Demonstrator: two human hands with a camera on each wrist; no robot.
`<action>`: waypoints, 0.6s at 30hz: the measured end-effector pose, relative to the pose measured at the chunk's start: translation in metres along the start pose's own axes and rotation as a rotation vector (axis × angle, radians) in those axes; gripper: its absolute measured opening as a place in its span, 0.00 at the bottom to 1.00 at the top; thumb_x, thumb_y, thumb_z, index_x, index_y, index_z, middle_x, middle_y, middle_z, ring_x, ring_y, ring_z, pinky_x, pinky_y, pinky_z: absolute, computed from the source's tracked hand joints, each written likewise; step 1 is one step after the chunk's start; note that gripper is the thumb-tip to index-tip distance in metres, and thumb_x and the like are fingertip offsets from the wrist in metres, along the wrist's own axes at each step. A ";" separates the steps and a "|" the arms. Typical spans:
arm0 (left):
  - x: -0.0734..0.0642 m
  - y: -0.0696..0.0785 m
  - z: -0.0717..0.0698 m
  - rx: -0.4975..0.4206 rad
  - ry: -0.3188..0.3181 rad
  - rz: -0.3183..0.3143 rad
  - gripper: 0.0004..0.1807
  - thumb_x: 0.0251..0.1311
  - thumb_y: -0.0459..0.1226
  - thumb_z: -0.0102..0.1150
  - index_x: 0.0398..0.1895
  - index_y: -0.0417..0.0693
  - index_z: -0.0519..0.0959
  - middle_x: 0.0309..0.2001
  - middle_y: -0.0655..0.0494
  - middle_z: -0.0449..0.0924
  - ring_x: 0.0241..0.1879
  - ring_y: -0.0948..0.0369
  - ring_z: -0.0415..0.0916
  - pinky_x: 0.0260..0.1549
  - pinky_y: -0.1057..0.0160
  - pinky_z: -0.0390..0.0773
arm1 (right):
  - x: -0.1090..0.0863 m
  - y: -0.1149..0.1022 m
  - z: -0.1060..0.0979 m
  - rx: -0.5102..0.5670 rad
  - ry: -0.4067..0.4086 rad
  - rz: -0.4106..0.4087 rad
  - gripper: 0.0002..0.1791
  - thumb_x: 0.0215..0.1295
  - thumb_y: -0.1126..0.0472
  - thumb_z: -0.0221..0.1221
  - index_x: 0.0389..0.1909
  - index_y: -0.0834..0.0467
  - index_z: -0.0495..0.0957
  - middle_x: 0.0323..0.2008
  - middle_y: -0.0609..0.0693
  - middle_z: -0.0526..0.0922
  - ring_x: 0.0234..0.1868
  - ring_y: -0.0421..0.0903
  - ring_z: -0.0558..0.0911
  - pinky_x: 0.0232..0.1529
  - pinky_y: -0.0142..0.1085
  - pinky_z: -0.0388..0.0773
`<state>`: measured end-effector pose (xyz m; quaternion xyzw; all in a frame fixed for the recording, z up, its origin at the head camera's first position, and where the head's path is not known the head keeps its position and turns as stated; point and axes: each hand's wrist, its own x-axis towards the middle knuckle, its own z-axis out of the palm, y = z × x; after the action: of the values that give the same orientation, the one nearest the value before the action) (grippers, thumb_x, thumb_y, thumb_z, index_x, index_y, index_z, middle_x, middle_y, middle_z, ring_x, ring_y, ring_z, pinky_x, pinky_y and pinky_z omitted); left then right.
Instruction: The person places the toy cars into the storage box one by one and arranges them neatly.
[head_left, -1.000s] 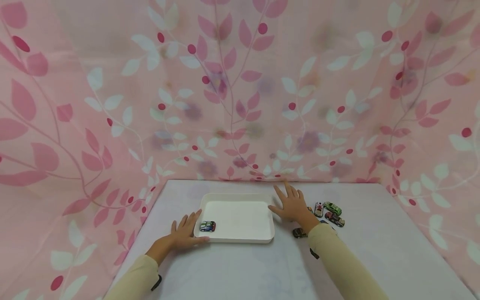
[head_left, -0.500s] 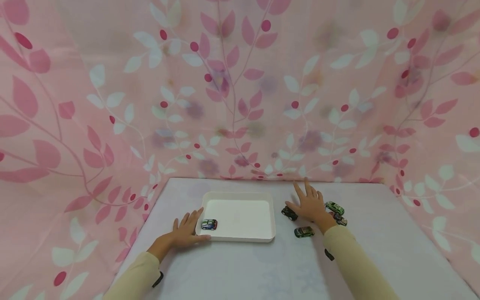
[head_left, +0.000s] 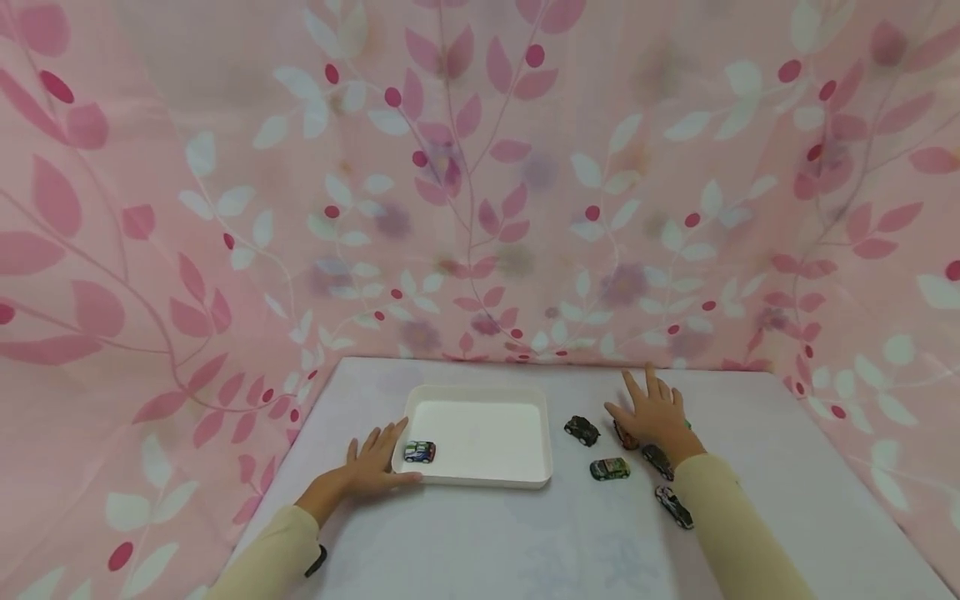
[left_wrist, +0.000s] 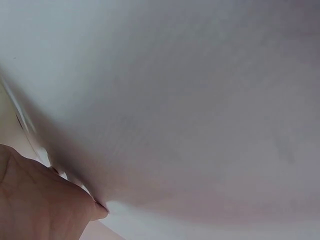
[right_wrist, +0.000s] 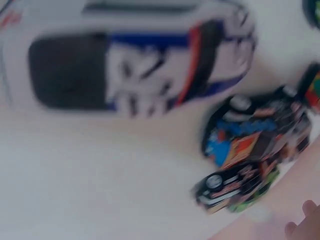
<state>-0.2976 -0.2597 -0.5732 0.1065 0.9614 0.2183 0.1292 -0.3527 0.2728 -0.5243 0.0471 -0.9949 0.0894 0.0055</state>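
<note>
Inside one tray, one car

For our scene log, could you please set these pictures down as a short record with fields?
Surface: white table
Container: white tray, on the table
In tray: one toy car, at the left end
Right of tray: dark car, green car, more cars; full count partly hidden
Left hand: at the tray's left side, thumb along its near edge
Right hand: fingers spread, among the cars; contact unclear
Backdrop: pink leaf-patterned cloth
</note>
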 end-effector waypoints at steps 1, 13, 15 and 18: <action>0.001 -0.001 0.001 -0.001 0.006 0.001 0.64 0.44 0.76 0.56 0.80 0.64 0.40 0.80 0.47 0.44 0.78 0.38 0.36 0.67 0.28 0.26 | -0.001 0.003 -0.001 0.006 -0.004 0.012 0.51 0.67 0.26 0.43 0.79 0.56 0.46 0.77 0.70 0.35 0.72 0.74 0.50 0.67 0.72 0.41; -0.013 0.019 -0.014 -0.003 -0.033 0.000 0.63 0.47 0.74 0.57 0.80 0.59 0.41 0.79 0.41 0.45 0.76 0.35 0.38 0.66 0.26 0.30 | -0.006 0.047 -0.021 0.047 -0.020 0.094 0.51 0.67 0.29 0.47 0.77 0.59 0.45 0.73 0.78 0.35 0.66 0.82 0.51 0.62 0.75 0.46; -0.013 0.018 -0.015 -0.008 -0.023 0.005 0.63 0.47 0.74 0.57 0.80 0.59 0.41 0.78 0.40 0.45 0.76 0.34 0.38 0.66 0.26 0.29 | -0.006 0.051 -0.021 0.041 -0.021 0.087 0.50 0.67 0.30 0.49 0.77 0.58 0.45 0.73 0.78 0.35 0.65 0.82 0.53 0.62 0.75 0.47; -0.015 0.019 -0.015 -0.012 -0.016 0.008 0.62 0.48 0.73 0.57 0.80 0.59 0.41 0.78 0.40 0.45 0.76 0.34 0.38 0.66 0.26 0.29 | -0.006 0.058 -0.017 0.029 -0.029 0.079 0.50 0.66 0.32 0.53 0.77 0.57 0.47 0.72 0.79 0.35 0.64 0.83 0.54 0.61 0.75 0.49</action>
<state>-0.2853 -0.2531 -0.5482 0.1114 0.9585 0.2239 0.1368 -0.3526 0.3328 -0.5176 0.0092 -0.9945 0.1034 -0.0130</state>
